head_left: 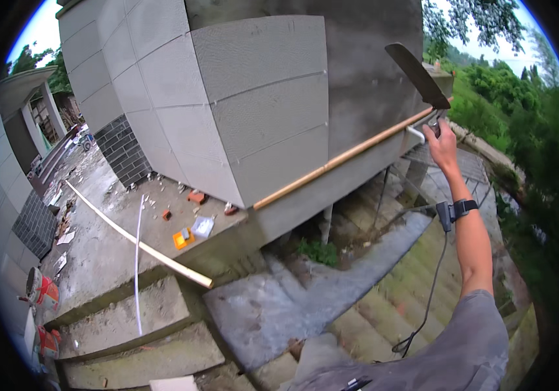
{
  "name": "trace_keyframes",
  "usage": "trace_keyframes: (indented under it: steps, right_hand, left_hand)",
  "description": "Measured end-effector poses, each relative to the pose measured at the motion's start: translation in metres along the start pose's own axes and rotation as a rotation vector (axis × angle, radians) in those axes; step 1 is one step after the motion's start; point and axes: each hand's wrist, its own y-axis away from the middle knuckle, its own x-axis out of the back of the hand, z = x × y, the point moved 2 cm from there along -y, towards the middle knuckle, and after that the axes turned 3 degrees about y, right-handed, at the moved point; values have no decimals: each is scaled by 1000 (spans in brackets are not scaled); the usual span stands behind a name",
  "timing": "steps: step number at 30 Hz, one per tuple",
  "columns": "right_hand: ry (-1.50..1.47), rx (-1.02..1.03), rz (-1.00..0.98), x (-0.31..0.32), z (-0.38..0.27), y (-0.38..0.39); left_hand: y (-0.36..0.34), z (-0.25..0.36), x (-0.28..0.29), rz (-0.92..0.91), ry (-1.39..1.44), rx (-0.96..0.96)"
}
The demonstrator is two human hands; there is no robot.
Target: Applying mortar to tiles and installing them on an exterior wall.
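Note:
My right hand (440,137) is raised at the right, closed on the handle of a flat steel trowel (419,75), its long blade tilted up against the dark rendered wall. A wooden pole (344,156) lies along the ledge beside the wall's base, just left of and below the hand, near a short white pipe (415,135). A black strap with a device (452,212) is on my right forearm, a cable hanging from it. Grey panels (266,111) cover the wall's corner. My left hand is not in view.
Concrete steps (136,319) descend at lower left beside buckets (46,292). The platform (107,215) holds a long batten (143,238), a thin white strip (137,260), brick pieces (196,197) and an orange box (182,238). Below the ledge are more steps, metal props and a drop toward greenery.

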Motion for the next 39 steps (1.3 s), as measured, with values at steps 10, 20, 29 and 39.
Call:
trace_keyframes:
  steps: [10,20,29,39]
  right_hand:
    - [411,353,89,-168,80,-288]
    - [732,304,85,-270,86,-424]
    - [730,184,121,-332,109,-484]
    - [808,163,111,-371,118,-526]
  left_hand:
    - [-3,140,-7,-11,-165,56]
    - [-2,202,-13,-25,-252,87]
    - [10,228,-19,-8,-296,123]
    - [32,245,-33,4,-322,165]
